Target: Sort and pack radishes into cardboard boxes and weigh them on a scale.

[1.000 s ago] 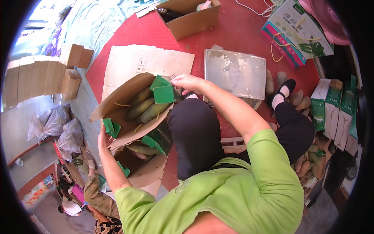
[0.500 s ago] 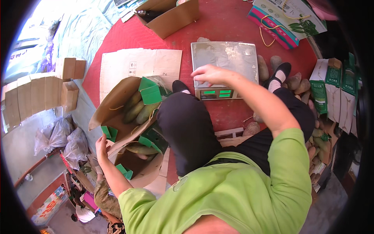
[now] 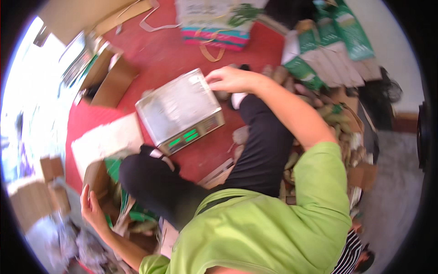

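Note:
My right hand (image 3: 232,79) reaches to the far right edge of a digital scale (image 3: 175,107), fingers stretched out and holding nothing. The scale has a bare metal plate and lit green displays. Whether the fingertips touch the plate, I cannot tell. My left hand (image 3: 93,213) is open beside a brown cardboard box (image 3: 96,180) with green flaps, its fingers apart. The box stands by my left knee, and a second box with green flaps is partly hidden below it. Blur hides most of what lies inside them.
A flattened cardboard sheet (image 3: 109,139) lies left of the scale. An open carton (image 3: 112,84) and a colourful gift bag (image 3: 219,27) stand farther off. To the right are sweet potatoes (image 3: 340,121) and green-and-white cartons (image 3: 326,55). A person in a striped top (image 3: 349,253) shows lower right.
My view has swung to the right, shifting the scale and boxes leftward and tilting them. My right hand has gone from the scale's near left side to its far right edge. My left hand has opened.

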A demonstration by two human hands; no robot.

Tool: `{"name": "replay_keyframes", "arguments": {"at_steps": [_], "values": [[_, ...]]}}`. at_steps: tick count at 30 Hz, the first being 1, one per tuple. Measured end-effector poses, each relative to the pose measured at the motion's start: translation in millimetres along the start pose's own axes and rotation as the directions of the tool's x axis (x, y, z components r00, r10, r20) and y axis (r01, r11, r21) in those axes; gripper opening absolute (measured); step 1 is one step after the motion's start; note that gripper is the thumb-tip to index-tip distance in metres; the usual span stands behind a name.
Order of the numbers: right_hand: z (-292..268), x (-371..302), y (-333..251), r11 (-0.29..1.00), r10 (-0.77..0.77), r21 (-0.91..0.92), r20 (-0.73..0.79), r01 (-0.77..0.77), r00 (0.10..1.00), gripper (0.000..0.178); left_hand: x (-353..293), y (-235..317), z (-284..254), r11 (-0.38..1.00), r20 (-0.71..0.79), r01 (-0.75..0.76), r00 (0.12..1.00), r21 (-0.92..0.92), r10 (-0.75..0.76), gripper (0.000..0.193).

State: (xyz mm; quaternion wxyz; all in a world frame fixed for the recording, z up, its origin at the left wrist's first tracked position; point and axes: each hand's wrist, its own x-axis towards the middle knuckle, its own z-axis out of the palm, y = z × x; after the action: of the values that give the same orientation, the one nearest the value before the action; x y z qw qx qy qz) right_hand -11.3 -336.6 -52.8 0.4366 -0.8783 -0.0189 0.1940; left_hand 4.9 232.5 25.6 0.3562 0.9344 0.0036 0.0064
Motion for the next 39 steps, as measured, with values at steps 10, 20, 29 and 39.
{"name": "replay_keyframes", "arguments": {"at_steps": [10, 20, 29, 39], "values": [[-69.4, -144.7, 75.3, 0.834, 0.486, 0.499, -0.461, -0.236, 0.743, 0.038, -9.4, 173.6, 151.7, 0.826, 0.324, -0.56, 0.77, -0.072, 0.55, 0.031], [-167.4, -298.7, 152.6, 0.895, 0.163, 0.191, -0.981, -0.402, -0.105, 0.048, -4.8, 175.7, 196.8, 0.792, 0.418, -0.605, 0.741, 0.079, 0.525, 0.028], [-240.9, -333.1, 87.5, 0.295, -0.173, 0.034, -0.981, -0.955, -0.088, 0.081, -3.0, 182.4, 205.5, 0.751, 0.448, -0.617, 0.754, 0.234, 0.48, 0.027], [-264.1, -347.7, 135.2, 0.382, -0.13, 0.1, -0.979, -0.919, -0.16, 0.068, 0.2, 191.3, 211.9, 0.76, 0.503, -0.598, 0.753, 0.255, 0.424, 0.029]]}}
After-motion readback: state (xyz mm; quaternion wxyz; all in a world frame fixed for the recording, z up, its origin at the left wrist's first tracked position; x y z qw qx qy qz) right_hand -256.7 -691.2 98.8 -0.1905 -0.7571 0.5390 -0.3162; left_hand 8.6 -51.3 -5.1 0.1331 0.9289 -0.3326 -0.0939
